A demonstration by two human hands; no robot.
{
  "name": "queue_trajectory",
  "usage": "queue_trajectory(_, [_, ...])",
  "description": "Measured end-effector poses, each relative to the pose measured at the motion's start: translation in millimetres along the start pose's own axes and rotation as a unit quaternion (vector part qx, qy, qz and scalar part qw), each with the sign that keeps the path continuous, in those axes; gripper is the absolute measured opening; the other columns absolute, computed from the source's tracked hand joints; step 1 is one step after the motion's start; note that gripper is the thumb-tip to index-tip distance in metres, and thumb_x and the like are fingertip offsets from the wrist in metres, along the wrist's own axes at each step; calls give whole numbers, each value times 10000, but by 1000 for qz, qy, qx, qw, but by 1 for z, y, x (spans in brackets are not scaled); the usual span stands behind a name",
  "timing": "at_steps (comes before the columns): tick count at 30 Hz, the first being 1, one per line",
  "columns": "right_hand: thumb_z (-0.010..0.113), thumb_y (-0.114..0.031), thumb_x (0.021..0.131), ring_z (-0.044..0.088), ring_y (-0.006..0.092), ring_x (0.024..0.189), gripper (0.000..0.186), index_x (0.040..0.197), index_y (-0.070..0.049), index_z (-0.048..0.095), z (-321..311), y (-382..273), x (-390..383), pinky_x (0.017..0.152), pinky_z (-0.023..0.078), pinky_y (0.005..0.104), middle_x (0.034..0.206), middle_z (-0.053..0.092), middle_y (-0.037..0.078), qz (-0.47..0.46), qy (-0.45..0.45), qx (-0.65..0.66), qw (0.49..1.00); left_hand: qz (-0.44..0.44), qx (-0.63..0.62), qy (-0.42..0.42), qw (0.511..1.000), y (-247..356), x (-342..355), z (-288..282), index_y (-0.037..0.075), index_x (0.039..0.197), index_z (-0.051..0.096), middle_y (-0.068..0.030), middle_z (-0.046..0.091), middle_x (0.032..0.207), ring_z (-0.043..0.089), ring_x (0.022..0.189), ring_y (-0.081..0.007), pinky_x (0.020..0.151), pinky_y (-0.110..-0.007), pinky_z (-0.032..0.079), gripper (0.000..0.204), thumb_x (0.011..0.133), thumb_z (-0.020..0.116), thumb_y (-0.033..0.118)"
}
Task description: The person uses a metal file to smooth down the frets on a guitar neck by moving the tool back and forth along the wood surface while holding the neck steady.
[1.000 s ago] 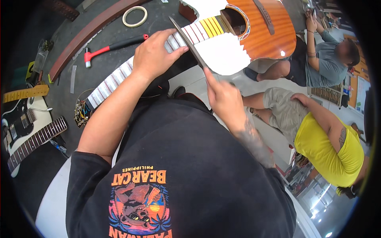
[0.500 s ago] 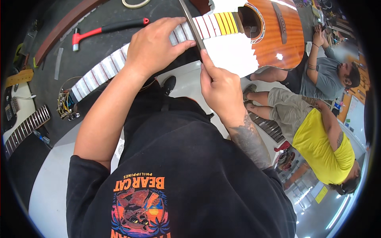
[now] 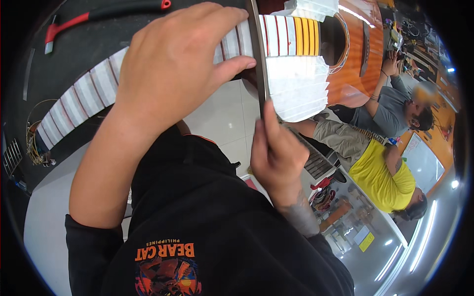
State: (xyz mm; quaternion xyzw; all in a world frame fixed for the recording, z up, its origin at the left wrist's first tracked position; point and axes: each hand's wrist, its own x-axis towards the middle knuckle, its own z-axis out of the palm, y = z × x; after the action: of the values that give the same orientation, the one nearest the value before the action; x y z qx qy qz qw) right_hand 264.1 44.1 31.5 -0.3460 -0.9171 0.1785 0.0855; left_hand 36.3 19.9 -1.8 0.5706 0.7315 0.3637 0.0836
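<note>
An acoustic guitar lies across the bench, its glossy orange-brown body [image 3: 353, 81] at the upper right. Strips of pale tape cover its fretboard [image 3: 81, 93] between the frets, with yellow strips [image 3: 307, 37] near the soundhole. White masking paper [image 3: 296, 86] covers part of the body's near edge. My left hand [image 3: 170, 64] is wrapped over the neck, thumb on the near side, fingertips close against a long flat metal file [image 3: 259, 54]. That file lies crosswise over the fretboard. My right hand [image 3: 279, 158] is closed around its near end, index finger stretched along it.
A red-and-black hammer [image 3: 89, 18] lies on the dark bench at the upper left. Tuners and loose strings [image 3: 39, 145] are at the headstock end. Two people, in a grey shirt [image 3: 387, 113] and a yellow shirt [image 3: 382, 175], are on the right.
My right hand has drawn toward me, farther from the neck, with the file. The view has shifted closer to the fretboard. My left hand stays on the neck.
</note>
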Motion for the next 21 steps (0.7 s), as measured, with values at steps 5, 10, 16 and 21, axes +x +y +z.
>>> queue_trajectory(5, [726, 66, 870, 551, 213, 501, 520, 1376, -20, 645, -3, 3, 13, 511, 464, 339, 636, 553, 79, -6, 0, 27, 1000, -7, -2, 20, 1000, -2, 0, 4, 116, 1177, 739, -61, 744, 1084, 714, 969, -286, 816, -360, 572, 513, 740, 879, 347])
queue_trajectory(10, [765, 106, 781, 527, 212, 493, 547, 1308, -2, 669, -6, 16, -75, 466, 437, 361, 639, 521, 48, -10, 0, -3, 1000, 17, -22, 19, 999, -3, 0, 3, 96, 1168, 741, -64, 751, 1089, 720, 963, -281, 818, -345, 570, 516, 715, 902, 281])
queue_trajectory(16, [768, 112, 767, 517, 203, 489, 544, 1293, 12, 670, 1, 17, -72, 464, 428, 361, 624, 495, 39, -9, -3, 11, 1000, 34, -33, 32, 998, -7, -2, 4, 87, 1170, 741, -74, 751, 1083, 721, 962, -281, 812, -345, 570, 513, 716, 902, 266])
queue_trajectory(21, [750, 100, 806, 532, 202, 494, 533, 1324, 7, 675, -3, -2, 18, 497, 463, 345, 618, 505, 52, -17, 14, -10, 1000, 26, -32, -19, 999, -8, 2, -1, 22, 1144, 717, -131, 738, 1026, 728, 894, -291, 756, -352, 577, 504, 739, 901, 260])
